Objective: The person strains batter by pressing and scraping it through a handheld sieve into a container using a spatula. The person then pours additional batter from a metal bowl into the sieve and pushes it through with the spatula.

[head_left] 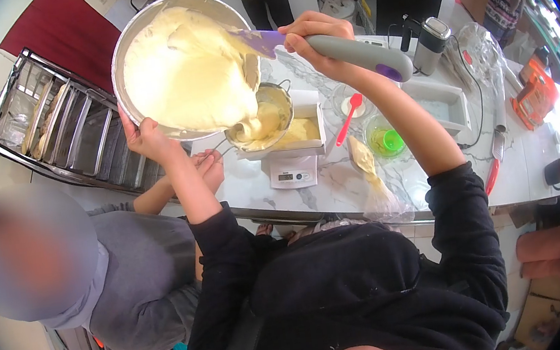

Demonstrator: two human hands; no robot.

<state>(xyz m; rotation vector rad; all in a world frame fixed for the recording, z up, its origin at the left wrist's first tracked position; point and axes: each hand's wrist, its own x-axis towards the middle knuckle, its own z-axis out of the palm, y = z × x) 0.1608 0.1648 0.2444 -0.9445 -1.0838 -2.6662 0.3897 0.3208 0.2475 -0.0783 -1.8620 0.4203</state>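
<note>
My left hand (148,141) grips the lower rim of a large metal bowl (119,76), tilted, with pale yellow batter (191,74) in it. Batter spills over the bowl's lip into a sieve (287,107) below. In my right hand (318,34) is a spatula (359,53) with a thick grey handle and purple blade; the blade reaches into the batter at the bowl's right side. A co-worker's hand (209,169) is at the sieve's handle. Under the sieve, a lined rectangular pan (315,148) holding batter sits on a white kitchen scale (294,173).
On the marble table (339,199) lie a red spatula (350,119), a filled piping bag (364,157), a glass bowl with a green cup (393,140), another lined pan (450,105) and a red-handled knife (495,159). A tray rack (72,130) and a co-worker (142,276) are at left.
</note>
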